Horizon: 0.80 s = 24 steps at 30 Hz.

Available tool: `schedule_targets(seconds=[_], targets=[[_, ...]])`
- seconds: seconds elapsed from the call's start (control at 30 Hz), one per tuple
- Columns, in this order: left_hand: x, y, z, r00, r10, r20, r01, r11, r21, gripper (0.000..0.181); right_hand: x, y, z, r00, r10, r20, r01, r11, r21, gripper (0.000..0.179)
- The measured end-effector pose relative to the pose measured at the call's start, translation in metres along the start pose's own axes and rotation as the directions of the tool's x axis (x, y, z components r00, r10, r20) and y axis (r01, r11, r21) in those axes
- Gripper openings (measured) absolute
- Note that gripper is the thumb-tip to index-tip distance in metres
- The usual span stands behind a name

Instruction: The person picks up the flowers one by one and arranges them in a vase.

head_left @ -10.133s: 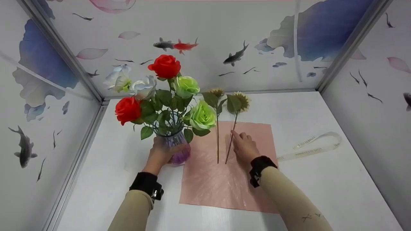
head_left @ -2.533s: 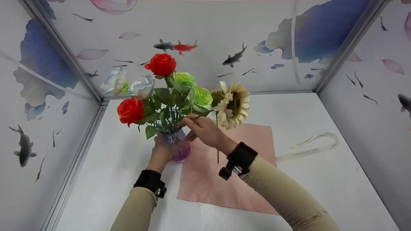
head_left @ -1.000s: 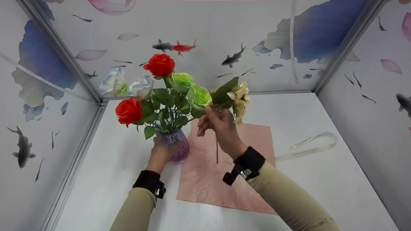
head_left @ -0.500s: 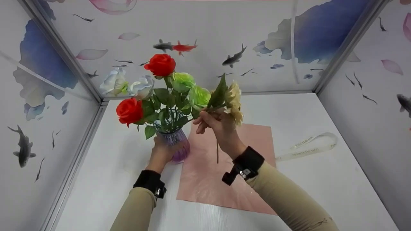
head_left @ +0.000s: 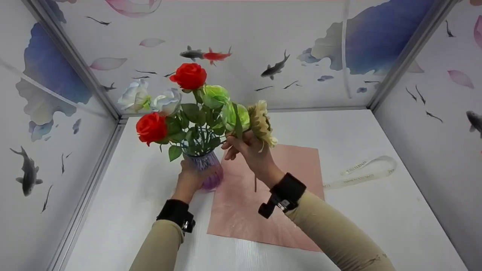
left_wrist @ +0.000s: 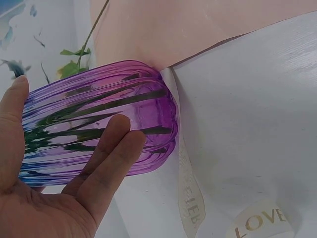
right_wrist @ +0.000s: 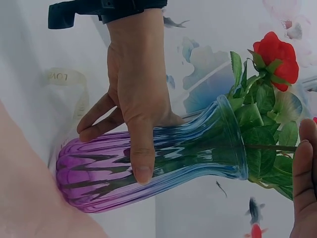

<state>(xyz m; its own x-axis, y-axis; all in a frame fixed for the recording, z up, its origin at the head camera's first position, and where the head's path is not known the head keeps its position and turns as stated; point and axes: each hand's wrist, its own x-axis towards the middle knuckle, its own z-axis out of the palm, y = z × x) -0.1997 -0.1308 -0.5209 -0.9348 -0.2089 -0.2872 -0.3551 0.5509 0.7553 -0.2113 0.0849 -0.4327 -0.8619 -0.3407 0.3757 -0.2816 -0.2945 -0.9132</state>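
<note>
My left hand [head_left: 190,178] grips a ribbed glass vase [head_left: 212,181], blue at the top and purple below; it stands tilted in the right wrist view. Red roses [head_left: 151,128], green roses [head_left: 215,96] and pale blue-white flowers [head_left: 167,101] fill it, their stems visible through the glass [left_wrist: 99,111]. With thumb and fingers, my right hand [head_left: 258,156] pinches the stem of a cream sunflower [head_left: 262,122] to the right of the bouquet. In the right wrist view, a thin stem [right_wrist: 270,148] runs from the right fingers [right_wrist: 303,171] into the vase mouth.
Pink wrapping paper [head_left: 256,218] lies on the white table [head_left: 376,222], right of the vase. A second flower's stem [head_left: 255,184] lies on it, its upper part hidden behind my right hand. A lettered ribbon [head_left: 357,180] lies at the right. Printed panels wall the table.
My right hand has picked one sunflower off the paper and brought it to the vase. Over the last second, hand and bloom shift left, closer to the bouquet. My left hand stays on the vase.
</note>
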Motion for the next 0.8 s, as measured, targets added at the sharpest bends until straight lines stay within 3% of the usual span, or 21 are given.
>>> schedule_targets(seconds=[0.17,0.37,0.6,0.8], targets=[[0.000,-0.001,0.001,0.999,0.035,-0.013,-0.036,0.999,-0.027,0.114,0.000,0.006,0.002,0.999,0.040,0.020,-0.039,0.999,-0.029,0.022],[0.000,-0.001,0.002,0.994,0.098,-0.053,-0.094,0.993,0.066,0.115,0.001,0.013,0.004,0.999,0.037,0.034,-0.035,0.997,-0.062,0.022],[-0.001,-0.001,0.002,0.994,0.094,-0.056,-0.089,0.992,0.089,0.113,0.002,0.012,0.010,0.999,0.032,0.033,-0.030,0.998,-0.061,0.017],[0.000,-0.001,0.001,0.998,0.061,-0.032,-0.060,0.997,0.042,0.110,-0.002,0.002,0.018,0.998,0.024,0.060,-0.023,1.000,-0.013,0.019]])
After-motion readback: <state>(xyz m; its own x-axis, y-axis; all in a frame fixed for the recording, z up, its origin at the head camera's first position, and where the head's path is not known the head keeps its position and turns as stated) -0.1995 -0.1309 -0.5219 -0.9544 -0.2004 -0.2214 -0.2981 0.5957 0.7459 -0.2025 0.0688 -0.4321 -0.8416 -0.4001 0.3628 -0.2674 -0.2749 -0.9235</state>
